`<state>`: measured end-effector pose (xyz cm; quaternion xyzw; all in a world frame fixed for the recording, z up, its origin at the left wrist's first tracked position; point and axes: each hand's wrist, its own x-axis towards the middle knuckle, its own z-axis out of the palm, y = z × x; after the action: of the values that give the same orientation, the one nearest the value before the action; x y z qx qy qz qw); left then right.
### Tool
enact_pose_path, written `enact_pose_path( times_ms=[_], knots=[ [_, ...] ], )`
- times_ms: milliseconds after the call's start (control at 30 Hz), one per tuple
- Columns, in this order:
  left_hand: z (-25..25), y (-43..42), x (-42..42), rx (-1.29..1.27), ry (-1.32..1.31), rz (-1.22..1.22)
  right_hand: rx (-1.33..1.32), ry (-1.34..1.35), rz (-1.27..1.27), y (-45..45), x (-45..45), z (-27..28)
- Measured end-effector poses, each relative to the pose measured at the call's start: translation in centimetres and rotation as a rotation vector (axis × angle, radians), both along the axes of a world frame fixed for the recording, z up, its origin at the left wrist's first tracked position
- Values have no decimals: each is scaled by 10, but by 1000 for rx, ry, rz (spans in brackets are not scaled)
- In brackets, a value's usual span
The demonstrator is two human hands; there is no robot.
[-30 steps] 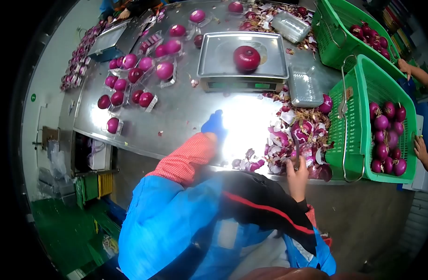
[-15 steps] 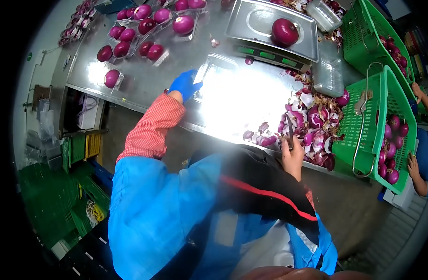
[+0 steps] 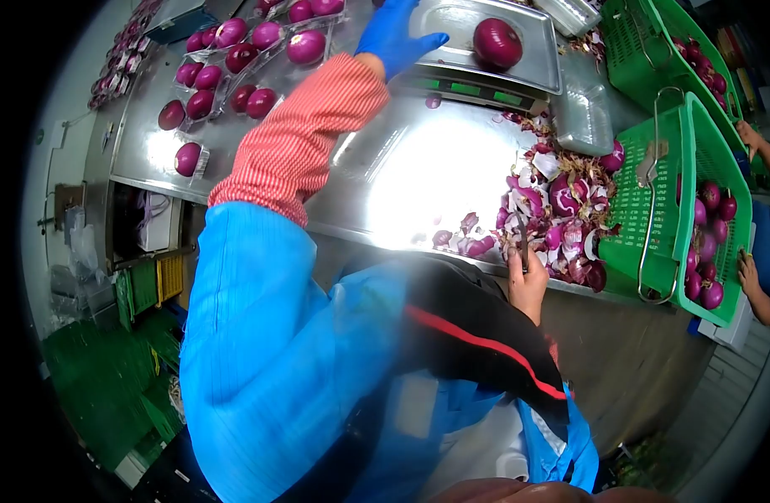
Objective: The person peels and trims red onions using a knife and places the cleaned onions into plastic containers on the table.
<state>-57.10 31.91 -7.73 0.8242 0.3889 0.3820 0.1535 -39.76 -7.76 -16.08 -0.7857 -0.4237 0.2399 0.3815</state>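
My left hand (image 3: pixel 392 38), in a blue glove, reaches to the left edge of the scale's metal pan (image 3: pixel 532 74). Its thumb is spread away from the fingers, which run up to the frame's top, and nothing shows in its grasp. On the pan sits one peeled red onion (image 3: pixel 497 44), to the right of that hand. My bare right hand (image 3: pixel 528 277) is closed around a small knife (image 3: pixel 522 230), blade upward, at the table's front edge. Beside it lies a heap of red onion skins (image 3: pixel 540 210).
Onions in clear plastic trays (image 3: pixel 238 59) stand at the table's left. At the right are a green basket (image 3: pixel 641 197) with onions, another behind it, and an empty clear tray (image 3: pixel 583 117). Another person's hands (image 3: pixel 747 277) touch the baskets. Glare whitens the metal table (image 3: pixel 318 205).
My left hand has moved up and right, from the clear tray at the table's middle to the scale's left edge. The right hand stays with the knife. The view has shifted slightly.
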Motion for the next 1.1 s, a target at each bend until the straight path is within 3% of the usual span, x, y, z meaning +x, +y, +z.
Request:
enact_pose_path(
  times_ms=[133,233,267,367,467,567,700,833,933,967,1000,1067,1100],
  knots=[
    [25,6,40,-124,108,-82,-29,-12,-79,-12,6,-6],
    [-25,45,78,183,213,-202,25,93,-171,-6,2,7],
    [-25,40,93,179,246,-178,-47,146,-162,-5,4,15],
    [-20,32,126,-98,554,-145,14,-19,-54,-4,13,-1],
    [-8,29,144,-252,696,-137,-19,12,-50,-2,20,0],
    [-9,36,153,-234,684,-189,-16,28,-79,-3,25,-4],
    [-31,45,124,-234,489,-139,1,51,-129,-6,30,-11],
    [-1,13,48,-283,484,-224,-5,83,-141,-8,33,-12],
    [25,-23,-9,-534,716,-207,-13,86,-94,-3,34,-18],
    [19,-30,-27,-644,730,-218,-7,79,-74,-1,33,-19],
    [-17,-27,-55,-548,803,-165,19,94,-40,1,32,-18],
    [-34,-46,-79,-575,966,-119,107,66,39,8,31,-26],
    [-43,-55,-90,-705,893,-131,152,31,38,9,33,-27]
  ],
)
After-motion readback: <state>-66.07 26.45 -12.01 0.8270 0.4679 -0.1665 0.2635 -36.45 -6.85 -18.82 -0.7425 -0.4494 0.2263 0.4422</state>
